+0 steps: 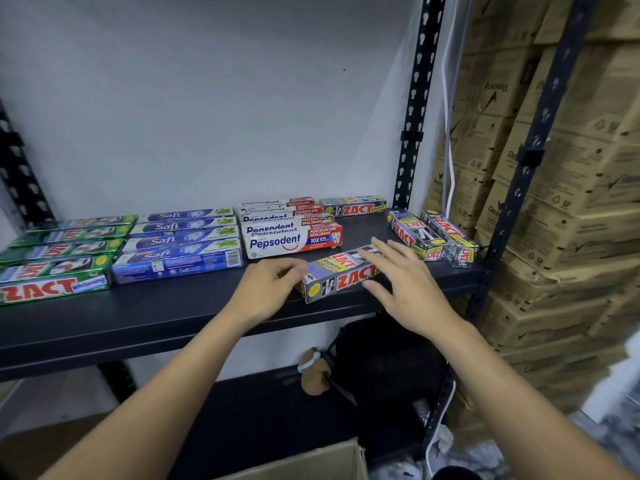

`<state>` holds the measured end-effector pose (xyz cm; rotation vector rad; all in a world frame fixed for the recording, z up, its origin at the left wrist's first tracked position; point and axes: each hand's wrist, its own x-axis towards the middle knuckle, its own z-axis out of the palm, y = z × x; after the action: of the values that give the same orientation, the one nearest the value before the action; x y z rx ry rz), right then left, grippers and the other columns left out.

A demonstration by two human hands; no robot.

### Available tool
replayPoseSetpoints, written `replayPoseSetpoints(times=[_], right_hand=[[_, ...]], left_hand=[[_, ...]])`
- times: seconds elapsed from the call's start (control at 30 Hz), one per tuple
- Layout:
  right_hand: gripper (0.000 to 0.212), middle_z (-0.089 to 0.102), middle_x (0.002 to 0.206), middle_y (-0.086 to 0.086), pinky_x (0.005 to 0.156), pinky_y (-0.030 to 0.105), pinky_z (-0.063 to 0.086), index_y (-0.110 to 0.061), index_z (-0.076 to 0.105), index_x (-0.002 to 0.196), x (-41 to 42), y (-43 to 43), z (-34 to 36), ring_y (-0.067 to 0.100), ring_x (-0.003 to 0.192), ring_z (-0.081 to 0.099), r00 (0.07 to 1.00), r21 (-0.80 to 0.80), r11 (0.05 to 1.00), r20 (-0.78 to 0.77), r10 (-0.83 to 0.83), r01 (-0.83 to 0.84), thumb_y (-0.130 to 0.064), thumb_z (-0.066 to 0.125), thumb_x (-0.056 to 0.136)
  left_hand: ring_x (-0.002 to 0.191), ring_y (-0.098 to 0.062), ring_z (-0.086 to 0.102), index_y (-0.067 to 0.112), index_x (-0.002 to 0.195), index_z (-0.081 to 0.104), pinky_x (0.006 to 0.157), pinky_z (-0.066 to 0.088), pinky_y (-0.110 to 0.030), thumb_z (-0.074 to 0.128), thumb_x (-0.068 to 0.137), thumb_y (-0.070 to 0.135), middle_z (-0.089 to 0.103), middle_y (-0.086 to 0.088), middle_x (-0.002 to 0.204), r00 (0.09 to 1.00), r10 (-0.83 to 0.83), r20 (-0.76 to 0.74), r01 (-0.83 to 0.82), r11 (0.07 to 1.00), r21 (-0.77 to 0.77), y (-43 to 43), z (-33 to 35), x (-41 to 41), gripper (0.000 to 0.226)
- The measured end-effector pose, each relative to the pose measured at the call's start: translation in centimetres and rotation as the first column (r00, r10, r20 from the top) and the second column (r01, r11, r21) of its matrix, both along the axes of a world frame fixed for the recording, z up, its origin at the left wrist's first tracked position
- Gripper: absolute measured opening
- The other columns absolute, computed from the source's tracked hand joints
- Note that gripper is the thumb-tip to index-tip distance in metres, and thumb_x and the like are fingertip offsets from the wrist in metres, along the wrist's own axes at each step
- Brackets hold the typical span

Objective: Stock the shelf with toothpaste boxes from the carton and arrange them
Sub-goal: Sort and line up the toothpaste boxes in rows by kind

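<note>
A grey ZACT Smokers box (pixel 341 277) lies askew near the front edge of the dark shelf (pixel 156 306). My left hand (pixel 273 289) curls its fingers around the box's left end. Over the right end lies my right hand (pixel 405 282), fingers spread, thumb against the front face. Rows of boxes fill the back of the shelf: green ZACT (pixel 59 258), blue Safi (pixel 180 244), white Pepsodent (pixel 291 233), and one grey ZACT (pixel 353 206). Two more grey ZACT boxes (pixel 415 237) lie front to back at the right end. An open carton's rim (pixel 311 459) shows at the bottom.
Black slotted uprights (pixel 415 116) frame the shelf's right side. Brown cartons (pixel 571 168) are stacked high just to the right. On the lower shelf sit a black bag (pixel 381 358) and a small brown plush (pixel 313 372). A white cable (pixel 450 168) hangs by the wall.
</note>
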<state>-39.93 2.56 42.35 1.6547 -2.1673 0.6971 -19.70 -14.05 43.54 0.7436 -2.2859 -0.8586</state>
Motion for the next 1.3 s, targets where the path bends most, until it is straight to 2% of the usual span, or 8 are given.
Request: replayPoseSetpoints(times=[0.2, 0.37, 0.6, 0.7, 0.87, 1.07, 1.2, 1.3], right_hand=[[0.049, 0.038, 0.153, -0.008, 0.115, 0.041, 0.023, -0.036, 0.043, 0.145, 0.5, -2.0, 0.1, 0.020, 0.145, 0.027, 0.992, 0.078, 0.992, -0.062, 0.108, -0.103, -0.042, 0.052, 0.098], [0.043, 0.051, 0.143, -0.008, 0.109, 0.047, 0.036, -0.035, 0.053, 0.138, -0.1, -2.4, -0.5, 0.021, 0.138, 0.043, 0.995, 0.014, 0.996, -0.057, 0.086, -0.085, -0.038, 0.056, 0.096], [0.037, 0.062, 0.131, -0.004, 0.104, 0.049, 0.044, -0.028, 0.063, 0.129, -2.0, -2.2, -1.5, 0.026, 0.128, 0.054, 0.995, -0.129, 0.991, -0.093, 0.025, -0.037, -0.025, 0.064, 0.092], [0.039, 0.061, 0.132, -0.004, 0.104, 0.049, 0.044, -0.027, 0.063, 0.130, -3.6, -2.0, -1.4, 0.026, 0.129, 0.053, 0.991, -0.172, 0.985, -0.133, 0.003, -0.026, -0.014, 0.063, 0.094], [0.039, 0.064, 0.129, -0.003, 0.102, 0.049, 0.046, -0.025, 0.064, 0.129, -6.9, -3.1, 1.5, 0.029, 0.125, 0.056, 0.976, -0.254, 0.967, -0.213, -0.045, -0.011, -0.012, 0.065, 0.092], [0.030, 0.068, 0.124, 0.001, 0.084, 0.044, 0.053, -0.022, 0.067, 0.125, -10.7, -7.6, 6.0, 0.034, 0.109, 0.064, 0.947, -0.223, 0.973, -0.293, -0.132, 0.066, -0.022, 0.061, 0.095], [0.030, 0.067, 0.125, -0.001, 0.076, 0.039, 0.049, -0.028, 0.062, 0.128, -12.7, -11.1, 7.0, 0.034, 0.107, 0.062, 0.946, -0.061, 0.981, -0.260, -0.192, 0.182, -0.027, 0.055, 0.099], [0.025, 0.069, 0.098, 0.007, 0.066, 0.037, 0.043, -0.030, 0.062, 0.124, -13.9, -13.5, 7.0, 0.035, 0.093, 0.062, 0.943, 0.066, 0.963, -0.232, -0.239, 0.260, -0.030, 0.050, 0.102]], left_hand=[[0.109, 0.000, 0.061, 0.032, 0.123, 0.069, 0.102, 0.046, -0.028, 0.051, 0.101, 0.040, 0.071, 0.017, 0.115, 0.995, -0.080, 0.051, 0.077, 0.995, 0.069, -0.7, 0.3, -0.3, 0.030], [0.108, 0.003, 0.060, 0.030, 0.127, 0.068, 0.091, 0.046, -0.016, 0.055, 0.100, 0.039, 0.069, 0.015, 0.118, 0.997, -0.082, -0.016, 0.082, 0.996, 0.029, -0.5, 0.2, -0.6, 0.032], [0.102, -0.002, 0.064, 0.026, 0.117, 0.072, 0.093, 0.050, -0.027, 0.061, 0.096, 0.042, 0.073, 0.012, 0.110, 0.985, 0.002, -0.171, -0.046, 0.966, -0.254, -1.2, 0.5, -2.1, 0.029], [0.116, -0.017, 0.057, 0.026, 0.124, 0.068, 0.099, 0.043, -0.040, 0.050, 0.098, 0.046, 0.069, 0.005, 0.122, 0.986, 0.128, -0.110, -0.167, 0.839, -0.518, -3.2, 0.8, -3.1, 0.037], [0.140, -0.022, 0.038, 0.027, 0.141, 0.054, 0.114, 0.023, -0.044, 0.041, 0.098, 0.051, 0.049, 0.004, 0.149, 0.957, 0.277, 0.080, -0.160, 0.740, -0.653, -5.3, -0.3, -4.6, 0.051], [0.152, -0.021, 0.015, 0.027, 0.154, 0.032, 0.123, 0.007, -0.046, 0.026, 0.095, 0.066, 0.027, 0.001, 0.162, 0.918, 0.328, 0.224, -0.133, 0.786, -0.604, -6.4, -1.0, -5.0, 0.070], [0.150, -0.020, 0.019, 0.027, 0.153, 0.032, 0.123, 0.006, -0.044, 0.028, 0.096, 0.065, 0.029, 0.003, 0.161, 0.902, 0.349, 0.255, -0.140, 0.793, -0.592, -6.3, -1.2, -5.1, 0.069], [0.145, -0.018, 0.028, 0.027, 0.149, 0.040, 0.120, 0.012, -0.042, 0.027, 0.091, 0.063, 0.040, 0.005, 0.155, 0.915, 0.344, 0.212, -0.160, 0.790, -0.591, -6.2, -1.2, -5.0, 0.070]])
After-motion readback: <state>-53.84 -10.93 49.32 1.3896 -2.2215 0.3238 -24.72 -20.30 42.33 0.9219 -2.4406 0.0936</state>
